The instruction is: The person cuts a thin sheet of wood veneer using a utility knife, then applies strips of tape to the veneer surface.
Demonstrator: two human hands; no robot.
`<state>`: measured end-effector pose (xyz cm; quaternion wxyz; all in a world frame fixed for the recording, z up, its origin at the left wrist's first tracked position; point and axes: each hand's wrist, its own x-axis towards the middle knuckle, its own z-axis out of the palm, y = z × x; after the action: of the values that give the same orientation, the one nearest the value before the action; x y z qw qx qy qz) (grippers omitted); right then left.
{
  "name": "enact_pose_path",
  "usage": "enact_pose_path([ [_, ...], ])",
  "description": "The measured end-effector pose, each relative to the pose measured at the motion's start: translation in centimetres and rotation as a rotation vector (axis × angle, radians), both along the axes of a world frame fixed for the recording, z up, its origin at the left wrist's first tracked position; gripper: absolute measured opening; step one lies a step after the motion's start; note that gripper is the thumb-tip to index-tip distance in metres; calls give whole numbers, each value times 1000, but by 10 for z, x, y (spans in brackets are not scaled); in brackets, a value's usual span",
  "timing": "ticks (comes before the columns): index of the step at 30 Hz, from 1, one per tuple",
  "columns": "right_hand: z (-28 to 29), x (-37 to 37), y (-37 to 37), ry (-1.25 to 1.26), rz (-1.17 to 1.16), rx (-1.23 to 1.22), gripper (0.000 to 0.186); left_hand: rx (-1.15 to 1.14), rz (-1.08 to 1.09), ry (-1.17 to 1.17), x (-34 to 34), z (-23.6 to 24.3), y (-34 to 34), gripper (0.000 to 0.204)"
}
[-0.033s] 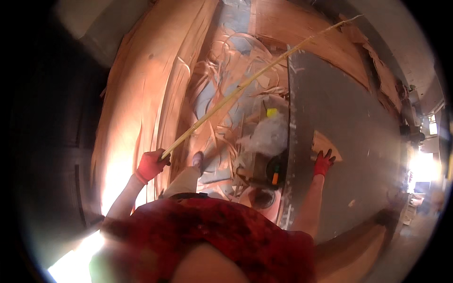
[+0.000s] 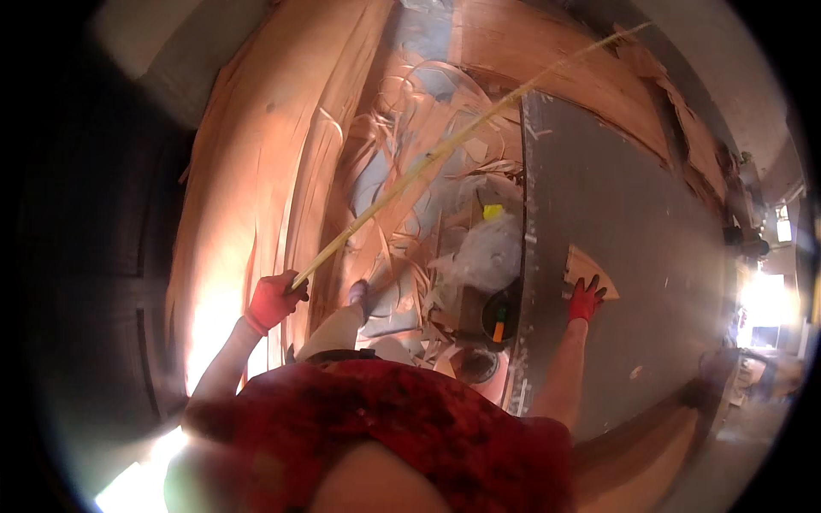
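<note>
My left hand (image 2: 278, 301), in a red glove with dark fingertips, is closed around the near end of a long thin bamboo pole (image 2: 402, 181). The pole slants up and away to the right, over the littered floor and past the far edge of the dark worktable (image 2: 650, 214). On that table my right hand (image 2: 586, 301), gloved the same way, lies with its fingers spread. Beneath its fingertips is a small fan-shaped piece of thin wood veneer (image 2: 587, 265), partly covered by the glove.
To my left lies a long stack of veneer sheets (image 2: 256, 171); another veneer stack (image 2: 564, 64) spans the far side. Veneer scraps (image 2: 402, 128) litter the floor. Beside the table are a clear plastic bag (image 2: 487, 256), an orange-and-green handled tool (image 2: 499, 325) and a round container (image 2: 475, 363).
The view has shifted very slightly. Both hands keep nearly the same places, and the pole is more blurred.
</note>
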<state>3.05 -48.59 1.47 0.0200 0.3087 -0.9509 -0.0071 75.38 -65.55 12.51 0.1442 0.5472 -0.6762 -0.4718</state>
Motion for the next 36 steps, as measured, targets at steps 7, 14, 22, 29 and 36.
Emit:
enact_pose_path([
  [7, -55, -42, -73, -198, -199, 191, 72, 37, 35, 144, -38, -22, -251, 15],
  [14, -38, 58, -213, -285, -688, 358, 57, -40, -37, -58, -121, -27, -548, 16],
  [22, -46, 84, -263, -206, -730, 213, 56, 137, -26, 218, -191, -40, -801, 18],
  [29, -78, 176, -556, -525, -825, 96, 50, 181, -149, 194, -225, -52, -1018, 12],
  [36, -67, 142, -876, -950, -807, -420, 44, 203, -342, 35, -306, -62, -1250, 16],
])
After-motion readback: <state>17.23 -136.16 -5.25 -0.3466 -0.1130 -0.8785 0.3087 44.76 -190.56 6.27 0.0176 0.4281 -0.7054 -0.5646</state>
